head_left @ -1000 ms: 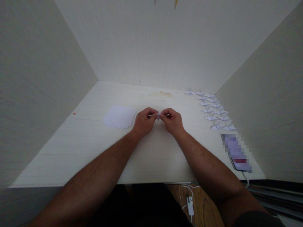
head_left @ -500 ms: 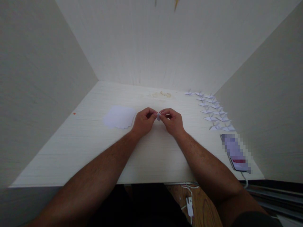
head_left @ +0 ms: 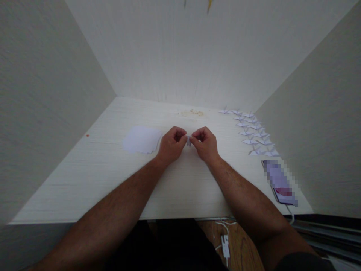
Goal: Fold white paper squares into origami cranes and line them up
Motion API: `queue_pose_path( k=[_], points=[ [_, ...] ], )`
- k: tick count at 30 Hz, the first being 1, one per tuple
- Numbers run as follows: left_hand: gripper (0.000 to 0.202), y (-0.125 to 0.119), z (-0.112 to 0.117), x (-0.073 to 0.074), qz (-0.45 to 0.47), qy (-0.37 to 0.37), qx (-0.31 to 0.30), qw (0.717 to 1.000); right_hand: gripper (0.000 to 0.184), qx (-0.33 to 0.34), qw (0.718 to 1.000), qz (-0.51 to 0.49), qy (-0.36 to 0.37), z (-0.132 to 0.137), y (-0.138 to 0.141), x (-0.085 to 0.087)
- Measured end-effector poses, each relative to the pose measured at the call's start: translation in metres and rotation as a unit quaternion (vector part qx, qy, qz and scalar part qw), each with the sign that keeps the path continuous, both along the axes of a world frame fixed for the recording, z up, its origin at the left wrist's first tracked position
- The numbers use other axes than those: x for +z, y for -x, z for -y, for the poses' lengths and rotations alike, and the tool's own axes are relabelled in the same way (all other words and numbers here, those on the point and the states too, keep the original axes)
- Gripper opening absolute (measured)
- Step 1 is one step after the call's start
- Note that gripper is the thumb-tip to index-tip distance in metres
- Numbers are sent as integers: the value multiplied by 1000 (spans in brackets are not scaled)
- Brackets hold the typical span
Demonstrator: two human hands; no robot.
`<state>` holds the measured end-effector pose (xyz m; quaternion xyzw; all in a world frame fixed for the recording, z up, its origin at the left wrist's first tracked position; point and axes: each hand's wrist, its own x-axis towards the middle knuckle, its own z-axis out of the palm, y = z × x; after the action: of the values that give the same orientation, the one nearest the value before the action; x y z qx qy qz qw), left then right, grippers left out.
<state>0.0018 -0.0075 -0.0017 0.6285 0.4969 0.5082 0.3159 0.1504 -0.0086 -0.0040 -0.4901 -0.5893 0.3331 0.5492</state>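
Observation:
A small folded piece of white paper (head_left: 188, 141) is pinched between my two hands above the middle of the table. My left hand (head_left: 173, 145) grips its left side between thumb and forefinger, the other fingers curled. On the right side, my right hand (head_left: 206, 143) pinches it the same way. Part of the paper hides behind the fingertips, and its lower end hangs down in points. Just left of my left hand lies a pile of white paper sheets (head_left: 142, 139). Rows of folded paper cranes (head_left: 254, 133) stand at the right.
A phone (head_left: 279, 182) with a blurred screen lies at the table's right, its white cable (head_left: 291, 215) running over the front edge. Pale walls enclose the white table (head_left: 107, 180) at left, back and right. Below is a white power strip (head_left: 225, 246) on the wooden floor.
Both hands have shifted slightly, the fingertips drawing a little apart at the top. More of the folded paper shows between them, its lower points now spread.

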Motion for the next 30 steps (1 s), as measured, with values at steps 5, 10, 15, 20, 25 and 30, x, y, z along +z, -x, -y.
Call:
queue_pose_path(
  k=[5, 10, 15, 20, 25, 30],
  points=[
    [15, 1, 1, -1, -9, 14, -52, 999, 22, 2, 1000, -6, -3, 1, 0, 4],
    [19, 3, -2, -1, 31, 57, -49, 997, 22, 27, 1000, -8, 9, -1, -1, 1],
    [18, 2, -3, 4, 106, 112, -51, 987, 21, 53, 997, -2, 64, -3, -2, -3],
    [18, 2, -3, 4, 109, 109, -49, 987, 24, 61, 995, 2, 83, -3, -3, -4],
    [17, 3, -4, 2, 103, 116, -58, 986, 22, 54, 995, 35, 79, -2, -4, -1],
    [18, 2, -2, 6, 106, 129, -66, 984, 22, 54, 995, 48, 72, -1, -5, 1]
  ],
)
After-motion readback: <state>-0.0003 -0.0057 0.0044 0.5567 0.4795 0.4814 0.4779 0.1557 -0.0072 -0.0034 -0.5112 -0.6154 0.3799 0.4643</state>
